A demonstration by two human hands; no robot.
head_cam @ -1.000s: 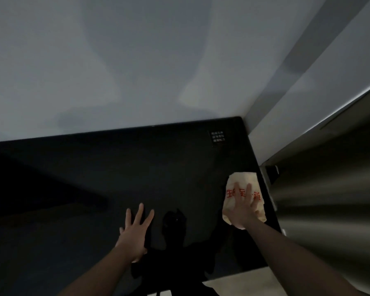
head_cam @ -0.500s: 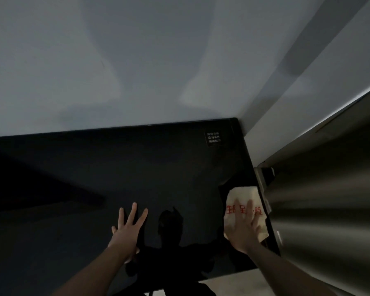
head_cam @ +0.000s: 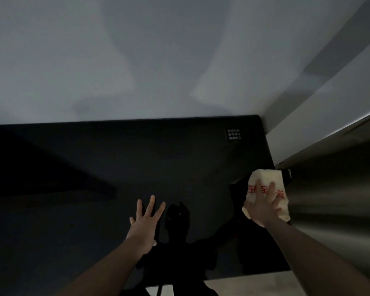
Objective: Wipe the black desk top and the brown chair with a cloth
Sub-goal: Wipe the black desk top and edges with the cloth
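Looking down from the head view, the black table (head_cam: pixel 120 167) fills the middle and lower part of the frame, its glossy top set into a corner formed by a pale grey wall (head_cam: pixel 137 60) behind and a second wall to the right. A small label with pale printed characters (head_cam: pixel 234 135) sits on the table top near the far right corner; its text is too small to read. The dark silhouette of the person (head_cam: pixel 177 227) is mirrored in the surface between the two forearms.

The right hand (head_cam: pixel 263 207) lies flat on a cream cloth (head_cam: pixel 267 180) with red printed characters, fingers straight and slightly spread, pressing the cloth onto the table at its right edge. The cloth is bunched, and its far part shows beyond the fingertips. Just beside it on the right stands a tall brushed-metal surface (head_cam: pixel 333 199).

The left hand (head_cam: pixel 145 223) rests palm down on the table, well apart from the cloth, fingers straight and fanned wide, holding nothing.

A strip of light floor (head_cam: pixel 244 285) shows past the near edge of the table at lower right. The lighting is dim, and detail on the table top is hard to make out.
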